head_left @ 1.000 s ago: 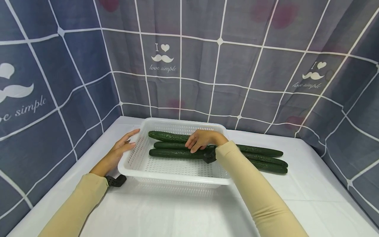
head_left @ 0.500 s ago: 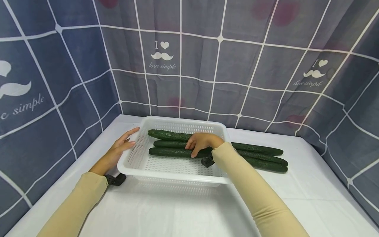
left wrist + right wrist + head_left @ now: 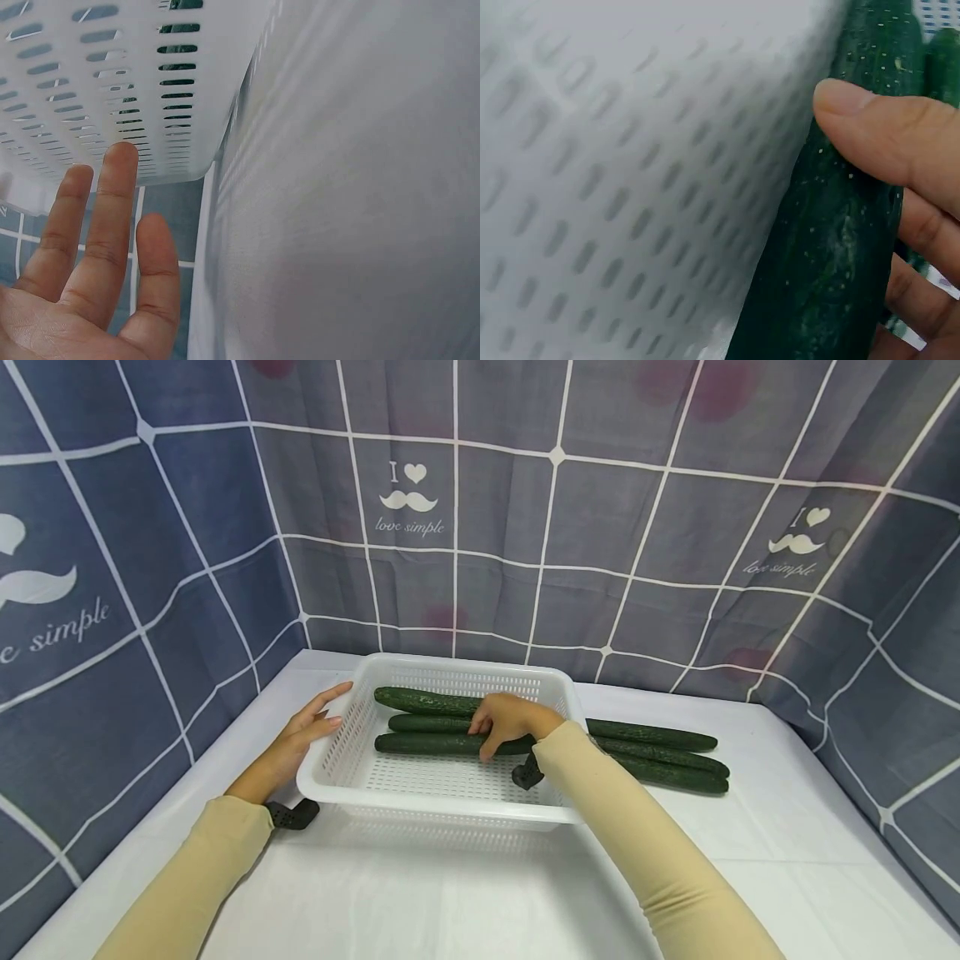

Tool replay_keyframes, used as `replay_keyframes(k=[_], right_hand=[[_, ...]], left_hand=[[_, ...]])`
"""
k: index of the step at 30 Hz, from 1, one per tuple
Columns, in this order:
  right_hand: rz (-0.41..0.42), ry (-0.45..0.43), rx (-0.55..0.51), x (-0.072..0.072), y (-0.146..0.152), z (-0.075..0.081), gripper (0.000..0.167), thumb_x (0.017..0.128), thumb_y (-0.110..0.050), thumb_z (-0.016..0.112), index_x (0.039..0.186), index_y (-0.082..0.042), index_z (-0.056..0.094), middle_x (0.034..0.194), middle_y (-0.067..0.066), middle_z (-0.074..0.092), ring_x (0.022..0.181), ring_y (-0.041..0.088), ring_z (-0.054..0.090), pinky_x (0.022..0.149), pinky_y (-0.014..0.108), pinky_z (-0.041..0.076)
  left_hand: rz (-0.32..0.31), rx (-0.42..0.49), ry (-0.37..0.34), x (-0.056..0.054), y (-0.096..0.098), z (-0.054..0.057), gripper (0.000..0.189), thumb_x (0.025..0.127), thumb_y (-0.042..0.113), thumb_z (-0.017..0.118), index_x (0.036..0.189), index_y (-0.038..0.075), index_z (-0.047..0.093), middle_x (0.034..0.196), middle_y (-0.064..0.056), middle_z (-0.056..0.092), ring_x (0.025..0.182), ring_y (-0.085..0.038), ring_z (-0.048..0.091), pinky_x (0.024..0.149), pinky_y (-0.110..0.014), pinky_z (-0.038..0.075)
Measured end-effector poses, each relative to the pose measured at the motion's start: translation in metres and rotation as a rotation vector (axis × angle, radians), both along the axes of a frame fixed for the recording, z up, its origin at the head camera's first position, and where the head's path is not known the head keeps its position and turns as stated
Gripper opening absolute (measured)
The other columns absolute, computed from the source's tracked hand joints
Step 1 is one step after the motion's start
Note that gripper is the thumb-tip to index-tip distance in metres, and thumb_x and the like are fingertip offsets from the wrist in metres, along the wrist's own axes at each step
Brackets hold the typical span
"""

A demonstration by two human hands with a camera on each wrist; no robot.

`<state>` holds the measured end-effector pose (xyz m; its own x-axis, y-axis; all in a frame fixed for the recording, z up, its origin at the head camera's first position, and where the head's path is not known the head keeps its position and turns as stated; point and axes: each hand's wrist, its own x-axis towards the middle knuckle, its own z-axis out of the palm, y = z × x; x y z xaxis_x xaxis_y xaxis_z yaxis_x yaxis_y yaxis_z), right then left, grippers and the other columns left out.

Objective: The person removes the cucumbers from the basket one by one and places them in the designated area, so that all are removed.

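Note:
A white perforated plastic basket [image 3: 435, 808] stands on the white table. Three long dark green cucumbers lie side by side in it: a front cucumber [image 3: 427, 744], a middle cucumber [image 3: 423, 724] and a back cucumber [image 3: 420, 701]. My right hand [image 3: 513, 718] reaches in over the basket's right side and grips the front cucumber. In the right wrist view its thumb [image 3: 877, 124] presses one side of that cucumber [image 3: 817, 255], with the fingers on the far side. My left hand [image 3: 288, 750] is at the basket's left end, fingers extended [image 3: 112, 225] beside the slotted wall.
Outside the basket, to its right, three more cucumbers [image 3: 660, 756] lie together on the tablecloth [image 3: 780, 810]; the right sleeve [image 3: 637, 835] partly covers them. A grey-blue curtain with white lines [image 3: 502, 510] hangs behind and along both sides.
My right hand has settled onto the front cucumber, its thumb now down on the near side. The left hand and the basket stay in place.

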<state>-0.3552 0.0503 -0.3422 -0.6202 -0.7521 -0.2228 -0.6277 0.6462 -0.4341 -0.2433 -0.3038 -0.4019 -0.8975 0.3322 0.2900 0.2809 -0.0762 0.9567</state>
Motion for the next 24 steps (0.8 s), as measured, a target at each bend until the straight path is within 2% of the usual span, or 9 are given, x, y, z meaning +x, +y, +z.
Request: replay_keyframes(k=[5,13,24], right_hand=[[0.000,-0.024,-0.101,-0.0028,0.0035,0.0015,0.041,0.086,-0.008,0.092,0.125,-0.003,0.080,0.126,0.009,0.077,0.117,0.023,0.070,0.099,0.034,0.057],[-0.054,-0.072,-0.309,-0.0052,0.0053,0.0032,0.037,0.085,-0.001,0.091,0.120,0.001,0.081,0.122,0.011,0.079,0.114,0.023,0.073,0.100,0.036,0.057],[-0.093,-0.063,-0.431,-0.0039,0.0095,0.0090,0.036,0.084,0.000,0.091,0.119,-0.001,0.082,0.122,0.011,0.079,0.118,0.027,0.072,0.104,0.041,0.056]], left_hand=[[0.013,-0.012,-0.006,0.0010,0.0006,0.0006,0.055,0.113,0.009,0.044,0.160,0.038,0.047,0.138,0.001,0.062,0.115,-0.015,0.069,0.085,-0.034,0.062],[0.017,-0.012,-0.003,0.0009,0.0009,0.0004,0.055,0.113,0.009,0.044,0.160,0.037,0.047,0.139,0.001,0.061,0.116,-0.015,0.069,0.086,-0.034,0.062],[0.005,0.004,0.002,-0.0012,0.0006,-0.0010,0.056,0.112,0.007,0.044,0.159,0.038,0.048,0.136,-0.001,0.062,0.114,-0.015,0.069,0.086,-0.034,0.062]])
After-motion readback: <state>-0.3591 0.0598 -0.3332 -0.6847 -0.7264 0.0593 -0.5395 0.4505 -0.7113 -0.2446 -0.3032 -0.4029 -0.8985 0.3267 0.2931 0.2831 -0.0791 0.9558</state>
